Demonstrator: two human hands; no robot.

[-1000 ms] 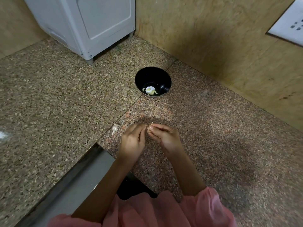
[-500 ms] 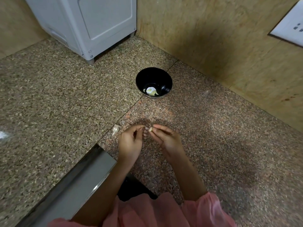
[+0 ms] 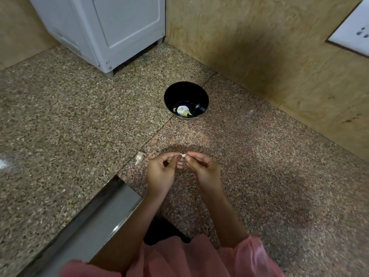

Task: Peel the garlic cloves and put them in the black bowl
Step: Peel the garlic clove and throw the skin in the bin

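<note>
Garlic clove [image 3: 183, 155] between left hand [image 3: 160, 172] and right hand [image 3: 205, 168]

Speckled stone, a black bowl, pale garlic.
The table [image 3: 60, 126] is speckled granite: grey-brown with dark flecks on the left slab, pinkish-red on the right. The bowl [image 3: 185, 90] is glossy black, and the peeled cloves [image 3: 183, 111] in it are whitish-green. The garlic clove [image 3: 183, 155] is cream and the loose garlic piece [image 3: 139, 156] is off-white. The wall [image 3: 259, 47] is mottled tan, the appliance [image 3: 111, 27] pale grey, the sleeves [image 3: 249, 256] pink.
</note>
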